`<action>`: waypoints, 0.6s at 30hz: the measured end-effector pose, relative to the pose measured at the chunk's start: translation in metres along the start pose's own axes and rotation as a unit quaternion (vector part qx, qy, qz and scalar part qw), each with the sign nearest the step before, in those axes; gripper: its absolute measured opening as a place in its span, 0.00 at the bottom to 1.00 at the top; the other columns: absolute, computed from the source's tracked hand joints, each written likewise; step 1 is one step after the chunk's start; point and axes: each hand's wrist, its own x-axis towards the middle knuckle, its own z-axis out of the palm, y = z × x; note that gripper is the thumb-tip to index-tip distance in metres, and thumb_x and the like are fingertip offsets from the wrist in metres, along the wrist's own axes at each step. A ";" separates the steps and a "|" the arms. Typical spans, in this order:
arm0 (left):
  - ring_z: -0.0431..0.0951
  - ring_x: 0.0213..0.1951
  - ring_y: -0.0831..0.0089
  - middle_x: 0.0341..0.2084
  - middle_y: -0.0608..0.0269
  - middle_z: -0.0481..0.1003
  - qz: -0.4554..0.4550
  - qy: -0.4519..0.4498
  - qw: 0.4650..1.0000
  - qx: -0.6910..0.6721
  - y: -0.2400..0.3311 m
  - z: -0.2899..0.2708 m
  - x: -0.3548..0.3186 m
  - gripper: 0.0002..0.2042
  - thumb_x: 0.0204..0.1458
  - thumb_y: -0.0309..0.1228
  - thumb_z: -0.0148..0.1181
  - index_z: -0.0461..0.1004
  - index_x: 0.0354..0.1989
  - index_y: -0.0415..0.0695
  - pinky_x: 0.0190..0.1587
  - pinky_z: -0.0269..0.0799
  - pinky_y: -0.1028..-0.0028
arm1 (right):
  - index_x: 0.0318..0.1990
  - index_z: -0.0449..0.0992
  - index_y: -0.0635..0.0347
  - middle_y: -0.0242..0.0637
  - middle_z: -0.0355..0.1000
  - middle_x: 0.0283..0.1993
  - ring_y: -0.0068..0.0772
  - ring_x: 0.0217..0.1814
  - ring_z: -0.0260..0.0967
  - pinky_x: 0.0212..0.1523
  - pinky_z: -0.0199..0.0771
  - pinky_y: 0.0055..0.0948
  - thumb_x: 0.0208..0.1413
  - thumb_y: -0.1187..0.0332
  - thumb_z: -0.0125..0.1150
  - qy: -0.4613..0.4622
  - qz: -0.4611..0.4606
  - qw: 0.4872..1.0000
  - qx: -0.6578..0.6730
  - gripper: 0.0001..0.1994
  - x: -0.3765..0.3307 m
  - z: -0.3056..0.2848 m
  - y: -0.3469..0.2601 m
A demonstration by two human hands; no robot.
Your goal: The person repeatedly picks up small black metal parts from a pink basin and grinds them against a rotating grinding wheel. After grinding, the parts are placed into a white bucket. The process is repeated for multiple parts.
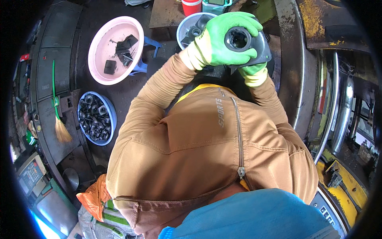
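Note:
Both my hands wear green gloves with pale yellow cuffs. Held up in front of me at the top is a black moulded part with a round collar around an open hole and a wider, flat-edged body. My left hand is closed on it, fingers curling over the far side of the collar and thumb on the near side. Beneath the part's near right edge, my right hand grips from below; most of its fingers are hidden. Just behind my left hand, a pale blue basin holds several black parts.
Left of my arm, a pink basin with some black pieces rests by a blue stool. Lower down stands a blue basin full of black parts. A broom leans against a dark cabinet. Yellow-and-metal machinery lines the right side.

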 end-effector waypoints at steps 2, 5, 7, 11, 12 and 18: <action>0.75 0.47 0.61 0.40 0.57 0.76 0.012 -0.037 0.999 -0.001 0.005 -0.009 0.004 0.18 0.33 0.28 0.71 0.74 0.36 0.43 0.51 0.71 0.66 | 0.53 0.64 0.61 0.34 0.69 0.49 0.32 0.51 0.68 0.50 0.70 0.29 0.40 0.66 0.73 -0.066 0.015 0.997 -0.047 0.31 0.003 -0.008 -0.008; 0.73 0.51 0.60 0.43 0.54 0.75 -0.051 -0.089 0.992 -0.068 0.012 -0.016 0.007 0.19 0.33 0.26 0.69 0.73 0.38 0.41 0.54 0.66 0.65 | 0.51 0.67 0.60 0.36 0.70 0.48 0.34 0.50 0.69 0.50 0.70 0.30 0.37 0.64 0.75 -0.147 0.046 0.978 -0.138 0.31 0.001 -0.021 -0.021; 0.72 0.51 0.59 0.43 0.55 0.75 -0.042 -0.113 0.990 -0.069 0.011 -0.021 0.008 0.19 0.33 0.26 0.69 0.73 0.38 0.41 0.54 0.67 0.64 | 0.51 0.69 0.58 0.39 0.70 0.50 0.35 0.52 0.69 0.50 0.70 0.30 0.35 0.62 0.77 -0.196 0.069 0.963 -0.174 0.33 0.001 -0.029 -0.021; 0.72 0.51 0.58 0.43 0.55 0.75 -0.059 -0.149 0.981 -0.108 0.005 -0.027 0.006 0.19 0.34 0.26 0.69 0.73 0.38 0.41 0.54 0.67 0.64 | 0.53 0.70 0.57 0.37 0.70 0.52 0.35 0.52 0.69 0.51 0.70 0.32 0.36 0.61 0.76 -0.260 0.133 0.947 -0.135 0.33 0.001 -0.038 -0.002; 0.73 0.50 0.60 0.43 0.55 0.76 -0.043 -0.164 0.979 -0.114 0.004 -0.028 0.006 0.18 0.34 0.27 0.69 0.74 0.37 0.41 0.53 0.68 0.65 | 0.53 0.70 0.57 0.37 0.71 0.51 0.35 0.51 0.70 0.51 0.70 0.32 0.36 0.61 0.76 -0.267 0.114 0.947 -0.141 0.33 0.001 -0.036 0.005; 0.74 0.48 0.64 0.41 0.57 0.77 -0.155 -0.310 0.880 -0.324 0.000 -0.019 0.007 0.17 0.35 0.30 0.68 0.75 0.36 0.39 0.55 0.66 0.66 | 0.46 0.73 0.60 0.35 0.72 0.42 0.29 0.42 0.67 0.42 0.66 0.28 0.44 0.64 0.68 -0.342 -0.004 0.937 -0.072 0.21 0.009 -0.042 0.003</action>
